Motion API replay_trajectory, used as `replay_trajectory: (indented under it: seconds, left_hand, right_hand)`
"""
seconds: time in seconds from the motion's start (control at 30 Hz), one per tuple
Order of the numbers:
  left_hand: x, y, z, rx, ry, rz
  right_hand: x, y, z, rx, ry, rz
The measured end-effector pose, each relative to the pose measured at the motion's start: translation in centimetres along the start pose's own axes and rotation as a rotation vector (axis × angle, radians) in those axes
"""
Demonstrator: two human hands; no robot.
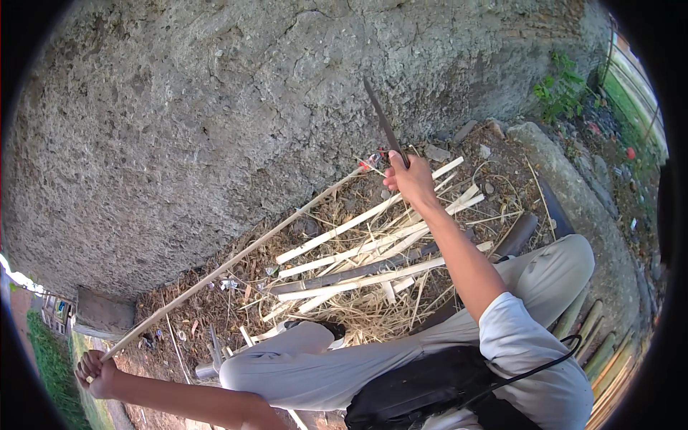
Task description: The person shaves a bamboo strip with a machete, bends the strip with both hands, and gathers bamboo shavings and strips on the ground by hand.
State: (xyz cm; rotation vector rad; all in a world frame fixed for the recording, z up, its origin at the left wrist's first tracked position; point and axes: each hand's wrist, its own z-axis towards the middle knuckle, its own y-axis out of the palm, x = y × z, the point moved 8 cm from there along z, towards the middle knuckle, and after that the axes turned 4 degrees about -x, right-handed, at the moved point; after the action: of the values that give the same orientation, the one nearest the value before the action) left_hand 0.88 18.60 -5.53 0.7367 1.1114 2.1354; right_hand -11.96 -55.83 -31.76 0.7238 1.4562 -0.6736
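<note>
Two hands: stick left, knife right

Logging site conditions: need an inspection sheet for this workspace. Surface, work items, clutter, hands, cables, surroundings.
Surface: uneven brown ground.
Work items: long thin pole; dark-bladed knife; pale wood strips lying roughly side by side.
Clutter: straw-coloured shavings among the strips.
Hands: left hand closed around the pole's near end; right hand closed around the knife's handle.
Cables: black cable by the right sleeve.
Surroundings: rough grey wall ahead; green plant far right.
</note>
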Motion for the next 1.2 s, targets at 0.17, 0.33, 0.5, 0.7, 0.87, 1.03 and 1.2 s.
replay_trajectory:
  seconds: [0.17,0.33,0.5,0.7,0.87,1.03,1.2]
  left_hand:
    - [-2.5,-5.2,-0.9,0.197,-0.017,-0.067]
    - [0.8,-3.2,-1.6,0.067,0.089,-0.077]
    - [3.2,4.6,-5.8,-0.085,0.210,-0.059]
    - [7.3,12.9,-13.9,-0.268,0.497,0.408]
    - [7.8,14.9,-15.2,-0.278,0.517,0.391]
    - [5.2,12.6,-16.8,-0.110,0.633,0.332]
    - [5.0,12.8,-19.2,-0.113,0.633,0.286]
  right_hand:
    - [-3.6,-2.7,-2.8,0.202,-0.210,-0.076]
    - [-3.5,-4.6,-4.6,0.309,-0.235,-0.154]
    - [-3.7,-3.1,-4.7,0.274,-0.287,-0.151]
    - [-1.4,-0.2,-4.5,0.215,-0.279,-0.381]
    - [0.1,3.0,-2.4,0.090,-0.327,-0.193]
    - [-6.3,9.8,-4.3,-0.149,-0.559,-0.232]
    - [-11.1,16.0,-14.0,-0.571,-0.775,-0.236]
